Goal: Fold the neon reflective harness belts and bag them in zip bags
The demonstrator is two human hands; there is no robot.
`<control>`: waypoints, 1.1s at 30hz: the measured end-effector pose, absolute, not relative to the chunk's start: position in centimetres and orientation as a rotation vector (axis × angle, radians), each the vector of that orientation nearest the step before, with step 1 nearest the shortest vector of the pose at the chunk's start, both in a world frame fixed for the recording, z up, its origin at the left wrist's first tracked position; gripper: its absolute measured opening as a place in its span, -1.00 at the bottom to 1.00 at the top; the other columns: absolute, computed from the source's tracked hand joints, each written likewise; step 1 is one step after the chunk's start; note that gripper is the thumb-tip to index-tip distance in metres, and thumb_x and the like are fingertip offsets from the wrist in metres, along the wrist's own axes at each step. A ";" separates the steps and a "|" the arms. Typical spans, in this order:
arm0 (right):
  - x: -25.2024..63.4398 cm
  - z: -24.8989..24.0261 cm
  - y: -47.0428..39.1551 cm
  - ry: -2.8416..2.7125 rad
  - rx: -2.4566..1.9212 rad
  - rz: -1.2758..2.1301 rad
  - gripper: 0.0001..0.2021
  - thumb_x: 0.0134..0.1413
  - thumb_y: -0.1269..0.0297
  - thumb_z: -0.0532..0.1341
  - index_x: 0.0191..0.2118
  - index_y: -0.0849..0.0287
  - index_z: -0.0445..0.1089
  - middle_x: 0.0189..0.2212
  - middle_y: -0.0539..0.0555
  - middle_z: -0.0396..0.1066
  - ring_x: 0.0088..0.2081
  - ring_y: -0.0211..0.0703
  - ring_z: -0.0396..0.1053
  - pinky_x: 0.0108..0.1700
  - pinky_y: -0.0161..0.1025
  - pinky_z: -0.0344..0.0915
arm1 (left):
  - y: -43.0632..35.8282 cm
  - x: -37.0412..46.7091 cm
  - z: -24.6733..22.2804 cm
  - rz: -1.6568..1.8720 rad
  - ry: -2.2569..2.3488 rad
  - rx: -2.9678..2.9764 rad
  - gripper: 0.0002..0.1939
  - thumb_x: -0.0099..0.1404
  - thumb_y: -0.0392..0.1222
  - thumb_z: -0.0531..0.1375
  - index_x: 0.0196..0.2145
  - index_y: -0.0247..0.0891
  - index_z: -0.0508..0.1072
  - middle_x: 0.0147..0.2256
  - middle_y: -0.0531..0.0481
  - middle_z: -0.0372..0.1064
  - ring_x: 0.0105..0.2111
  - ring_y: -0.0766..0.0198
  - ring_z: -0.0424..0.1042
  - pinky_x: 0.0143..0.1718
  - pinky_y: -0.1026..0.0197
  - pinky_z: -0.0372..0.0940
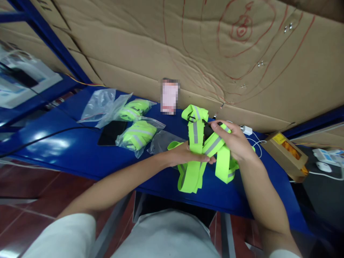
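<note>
A neon yellow reflective strap harness (195, 143) with grey bands hangs bunched above the blue table (80, 154). My left hand (185, 154) grips its folded straps from below. From the upper right, my right hand (232, 139) pinches a strap and a black buckle near the top of the bundle. Loose loops dangle down past the table's front edge.
Two bagged neon harnesses (135, 123) and empty clear bags (99, 104) lie at the left, with a black phone (111, 132) between them. A white charger and cable (248, 130) and a cardboard box (287, 154) sit at the right. Cardboard sheets form the back wall.
</note>
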State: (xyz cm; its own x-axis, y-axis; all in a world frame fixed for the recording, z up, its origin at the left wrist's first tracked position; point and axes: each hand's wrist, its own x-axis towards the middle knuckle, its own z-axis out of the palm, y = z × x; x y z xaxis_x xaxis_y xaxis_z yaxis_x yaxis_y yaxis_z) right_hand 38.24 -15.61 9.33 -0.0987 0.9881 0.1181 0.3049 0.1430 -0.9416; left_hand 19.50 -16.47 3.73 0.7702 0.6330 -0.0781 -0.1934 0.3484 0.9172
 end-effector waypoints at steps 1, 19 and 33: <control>38.2 9.2 -15.5 -1.546 -1.290 0.985 -0.75 0.14 -0.03 0.35 -0.22 0.02 0.60 -0.26 -0.02 0.61 -0.11 -0.04 0.54 -0.01 -0.13 0.43 | -16.5 19.6 3.6 0.572 0.500 1.079 -0.62 0.05 -0.05 0.51 -0.21 -0.27 0.63 -0.19 -0.10 0.61 -0.12 0.12 0.57 0.07 0.07 0.41; 36.3 9.2 -16.5 -1.894 -1.068 0.503 -0.85 0.31 0.17 0.24 -0.13 0.02 0.55 -0.11 0.02 0.60 -0.03 -0.07 0.53 0.08 -0.09 0.41 | -16.9 19.6 3.6 0.715 0.812 1.037 -0.42 -0.07 -0.09 0.56 -0.08 -0.25 0.60 -0.11 -0.08 0.61 0.01 0.00 0.54 0.09 0.01 0.42; 39.3 9.6 -15.0 -1.893 -1.302 0.951 -0.69 0.26 -0.01 0.24 0.00 0.00 0.52 -0.02 0.01 0.56 0.00 -0.05 0.48 0.10 -0.10 0.34 | -17.1 19.1 4.0 0.427 0.519 0.961 -0.56 0.05 -0.14 0.52 -0.10 -0.24 0.60 -0.16 -0.08 0.63 -0.15 0.08 0.63 0.01 0.04 0.48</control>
State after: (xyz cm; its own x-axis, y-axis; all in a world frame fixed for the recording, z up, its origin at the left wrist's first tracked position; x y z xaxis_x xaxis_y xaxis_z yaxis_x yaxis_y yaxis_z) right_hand 39.26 -14.96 9.56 -0.3013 0.9477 0.1051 0.4817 0.2464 -0.8410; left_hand 19.14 -17.06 4.04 0.7989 0.5577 -0.2253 -0.1133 0.5074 0.8543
